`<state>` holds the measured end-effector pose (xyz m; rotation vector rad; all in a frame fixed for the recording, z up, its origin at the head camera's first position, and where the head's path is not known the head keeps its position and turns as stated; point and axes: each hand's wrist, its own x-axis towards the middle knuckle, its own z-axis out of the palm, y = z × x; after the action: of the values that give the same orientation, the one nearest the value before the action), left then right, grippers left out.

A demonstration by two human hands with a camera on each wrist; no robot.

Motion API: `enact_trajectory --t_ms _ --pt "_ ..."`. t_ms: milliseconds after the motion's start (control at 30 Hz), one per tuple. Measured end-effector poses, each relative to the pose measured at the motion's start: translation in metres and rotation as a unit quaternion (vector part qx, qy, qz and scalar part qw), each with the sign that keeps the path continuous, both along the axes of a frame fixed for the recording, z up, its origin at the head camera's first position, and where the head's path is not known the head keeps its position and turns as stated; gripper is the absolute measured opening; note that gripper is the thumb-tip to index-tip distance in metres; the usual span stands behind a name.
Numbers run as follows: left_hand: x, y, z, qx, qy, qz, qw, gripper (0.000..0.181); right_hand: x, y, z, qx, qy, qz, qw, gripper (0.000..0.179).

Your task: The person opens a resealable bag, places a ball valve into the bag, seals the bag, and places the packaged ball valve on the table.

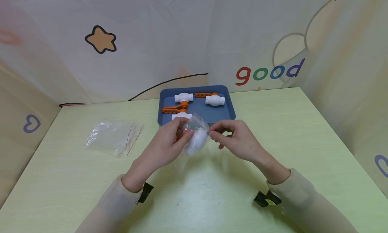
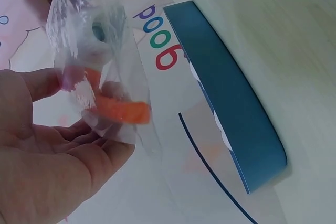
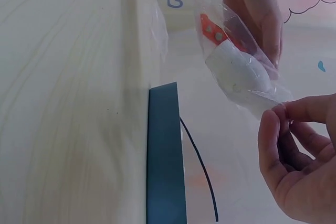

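Note:
A clear zip bag hangs above the table with a white ball valve inside it. The valve's orange handle shows through the plastic in the left wrist view. My left hand grips the bag and valve from the left, thumb in front. My right hand pinches the bag's edge between thumb and fingertips, as the right wrist view also shows. Beyond the hands, a blue tray holds several white valves with orange handles; the left hand partly covers the nearest one.
Flat clear zip bags lie on the pale green table to the left. A printed curtain hangs right behind the tray along the table's back edge. Black clips sit at both cuffs.

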<state>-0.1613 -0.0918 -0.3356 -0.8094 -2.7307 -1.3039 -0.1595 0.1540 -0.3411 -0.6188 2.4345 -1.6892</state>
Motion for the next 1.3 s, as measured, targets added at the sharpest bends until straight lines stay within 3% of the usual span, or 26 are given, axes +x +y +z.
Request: enact_trajectory --t_ms 533,933,1100,1300 --pt "-0.003 -0.003 -0.002 0.050 -0.062 -0.038 0.9961 0.055 0.000 0.003 0.013 -0.004 0.010 0.013 0.9999 0.013" --pt "-0.004 -0.002 -0.002 0.108 -0.121 -0.047 0.9857 0.035 0.001 0.004 0.018 0.000 0.032 0.009 0.9995 0.013" --pt "-0.005 -0.001 -0.001 0.121 -0.117 -0.041 0.9848 0.026 0.001 0.005 0.020 -0.008 0.035 0.012 0.9993 0.013" --pt "-0.005 -0.001 -0.002 0.136 -0.091 -0.042 0.9856 0.017 0.004 0.006 0.023 -0.008 0.044 0.008 0.9989 0.013"
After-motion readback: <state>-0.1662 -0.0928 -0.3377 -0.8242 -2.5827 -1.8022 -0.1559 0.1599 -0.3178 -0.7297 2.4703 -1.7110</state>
